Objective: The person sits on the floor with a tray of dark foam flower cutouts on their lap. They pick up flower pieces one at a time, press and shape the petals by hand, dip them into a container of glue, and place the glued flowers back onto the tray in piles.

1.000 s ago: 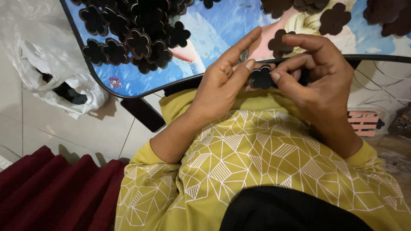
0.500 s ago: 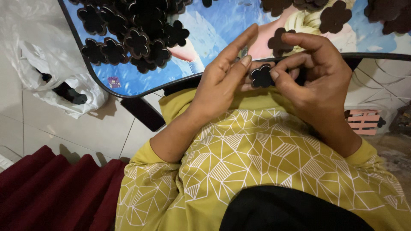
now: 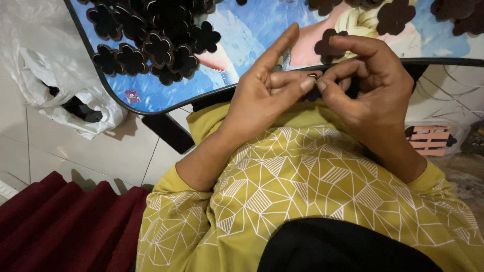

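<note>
Flower cutouts (image 3: 151,45) beyond left hand (image 3: 262,95)

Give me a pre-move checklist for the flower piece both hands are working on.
1. Left hand on the dark flower piece: ok, thumb and finger pinch it.
2. Right hand on the piece: ok, fingertips meet it.
3. Piece visible: not ok, mostly hidden by fingers.
4. Pile of flower pieces on the table: ok, within view.
5. White plastic bag on the floor: ok, apart from both hands.
</note>
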Demonstrator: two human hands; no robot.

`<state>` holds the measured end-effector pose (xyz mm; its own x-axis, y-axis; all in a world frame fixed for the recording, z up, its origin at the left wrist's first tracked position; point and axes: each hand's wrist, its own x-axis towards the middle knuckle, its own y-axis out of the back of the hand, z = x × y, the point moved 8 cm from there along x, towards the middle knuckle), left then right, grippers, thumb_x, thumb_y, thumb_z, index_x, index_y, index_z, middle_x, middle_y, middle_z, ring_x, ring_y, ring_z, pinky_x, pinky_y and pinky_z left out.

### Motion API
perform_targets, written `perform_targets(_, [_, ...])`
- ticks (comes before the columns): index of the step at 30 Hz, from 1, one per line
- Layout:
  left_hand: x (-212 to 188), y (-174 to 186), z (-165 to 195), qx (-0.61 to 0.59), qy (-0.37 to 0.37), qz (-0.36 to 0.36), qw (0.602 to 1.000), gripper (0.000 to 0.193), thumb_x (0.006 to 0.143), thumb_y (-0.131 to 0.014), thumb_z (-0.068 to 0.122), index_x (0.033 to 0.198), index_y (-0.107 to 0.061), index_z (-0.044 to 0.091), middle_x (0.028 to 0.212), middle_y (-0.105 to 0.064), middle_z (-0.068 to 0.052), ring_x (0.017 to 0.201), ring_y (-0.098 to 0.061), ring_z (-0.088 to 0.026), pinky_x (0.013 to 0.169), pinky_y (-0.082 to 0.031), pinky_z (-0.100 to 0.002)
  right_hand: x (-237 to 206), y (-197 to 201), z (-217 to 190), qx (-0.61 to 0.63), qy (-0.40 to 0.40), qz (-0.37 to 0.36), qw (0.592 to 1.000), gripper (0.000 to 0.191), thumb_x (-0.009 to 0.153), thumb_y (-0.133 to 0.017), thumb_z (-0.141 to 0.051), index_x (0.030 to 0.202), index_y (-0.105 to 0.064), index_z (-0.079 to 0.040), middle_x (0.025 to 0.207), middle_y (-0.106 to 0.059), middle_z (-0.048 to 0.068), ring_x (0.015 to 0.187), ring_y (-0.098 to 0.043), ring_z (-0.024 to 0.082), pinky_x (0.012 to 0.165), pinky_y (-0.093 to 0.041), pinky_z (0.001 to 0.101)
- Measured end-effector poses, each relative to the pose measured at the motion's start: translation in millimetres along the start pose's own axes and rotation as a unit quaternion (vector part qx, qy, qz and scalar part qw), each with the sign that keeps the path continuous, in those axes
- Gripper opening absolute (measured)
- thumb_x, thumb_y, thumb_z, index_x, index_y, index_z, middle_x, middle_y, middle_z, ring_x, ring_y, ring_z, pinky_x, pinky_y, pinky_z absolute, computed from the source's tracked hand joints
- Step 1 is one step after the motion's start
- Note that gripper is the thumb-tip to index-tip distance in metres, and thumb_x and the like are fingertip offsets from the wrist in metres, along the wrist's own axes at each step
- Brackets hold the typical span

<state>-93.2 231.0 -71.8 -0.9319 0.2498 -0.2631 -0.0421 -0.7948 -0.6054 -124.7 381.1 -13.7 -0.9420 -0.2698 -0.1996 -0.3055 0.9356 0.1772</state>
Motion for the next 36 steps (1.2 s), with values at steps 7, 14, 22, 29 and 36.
perform_targets(7, [-0.5, 0.5, 1.9, 0.028, -0.023, -0.003, 0.999, 0.082, 0.105, -0.062, -0.012, 0.170, -0.015, 0.007, 0.173, -0.023, -0.012, 0.123, -0.067, -0.015, 0.105, -0.057, -0.027, -2.2, 0.9, -2.5, 0.006, 0.013, -0.015, 1.000, 0.045, 0.104, -0.071, 0.010, 0.143, -0.051, 0.005, 0.104, -0.070, 0.007, 0.094, -0.066, 0.006, 0.083, -0.049, 0.0165])
perform_targets(14, [-3.1, -1.5, 9.5, 0.020, -0.017, 0.017, 1.000, 0.082, 0.106, -0.062, -0.012, 0.172, -0.017, 0.008, 0.170, -0.033, -0.015, 0.124, -0.068, -0.017, 0.105, -0.059, -0.026, -1.7, 8.1, -1.2, 0.046, -0.040, 0.023, 0.998, 0.045, 0.100, -0.064, 0.010, 0.142, -0.050, 0.003, 0.106, -0.069, 0.010, 0.100, -0.067, 0.007, 0.085, -0.052, 0.0181])
perform_targets(22, [-2.9, -4.8, 12.4, 0.032, -0.024, 0.014, 0.999, 0.083, 0.106, -0.062, -0.012, 0.172, -0.016, 0.009, 0.172, -0.027, -0.013, 0.127, -0.066, -0.018, 0.104, -0.057, -0.025, -6.5, 6.5, 9.6, 0.083, -0.031, -0.004, 0.996, 0.046, 0.103, -0.068, 0.012, 0.145, -0.050, 0.002, 0.106, -0.071, 0.009, 0.096, -0.065, 0.006, 0.086, -0.052, 0.0174])
perform_targets(29, [0.5, -6.7, 15.0, 0.059, 0.017, 0.043, 0.997, 0.091, 0.100, -0.070, -0.007, 0.172, -0.018, 0.015, 0.123, -0.072, -0.016, 0.099, -0.069, -0.008, 0.087, -0.057, -0.022, -4.2, 11.9, 13.2, 0.100, -0.015, -0.008, 0.995, 0.047, 0.103, -0.069, 0.012, 0.145, -0.051, 0.003, 0.101, -0.070, 0.008, 0.089, -0.063, 0.005, 0.079, -0.049, 0.0162])
perform_targets(36, [-1.0, -7.8, 18.5, 0.073, 0.015, 0.059, 0.995, 0.093, 0.096, -0.073, -0.006, 0.169, -0.019, 0.015, 0.100, -0.075, -0.005, 0.090, -0.071, -0.005, 0.083, -0.059, -0.021, -6.0, 13.2, 11.9, 0.104, -0.036, 0.005, 0.994, 0.046, 0.102, -0.069, 0.012, 0.143, -0.051, 0.004, 0.100, -0.070, 0.009, 0.090, -0.064, 0.006, 0.079, -0.051, 0.0173])
